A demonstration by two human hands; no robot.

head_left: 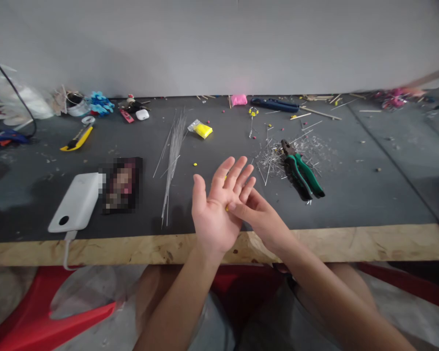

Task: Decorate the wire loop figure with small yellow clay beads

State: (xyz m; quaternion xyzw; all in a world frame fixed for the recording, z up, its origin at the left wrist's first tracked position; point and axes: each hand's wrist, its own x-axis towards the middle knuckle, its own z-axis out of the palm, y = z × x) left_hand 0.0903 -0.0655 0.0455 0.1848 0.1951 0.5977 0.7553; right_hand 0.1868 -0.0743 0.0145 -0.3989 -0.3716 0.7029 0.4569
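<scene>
Here, left hand (pixel 217 207): palm up, fingers spread wide near the table's (pixel 358 204) front edge.
Right hand (pixel 266 219): thumb against the left palm; cannot tell how its hidden fingers close.
Yellow bit (pixel 227 207): at the right thumb's tip, over the left palm.
Wires (pixel 174 146): loose bundle, left of the hands.
Pliers (pixel 303 173): lying right, partly over clippings (pixel 271 158).
Yellow packet (pixel 204 130): toward the back edge.
</scene>
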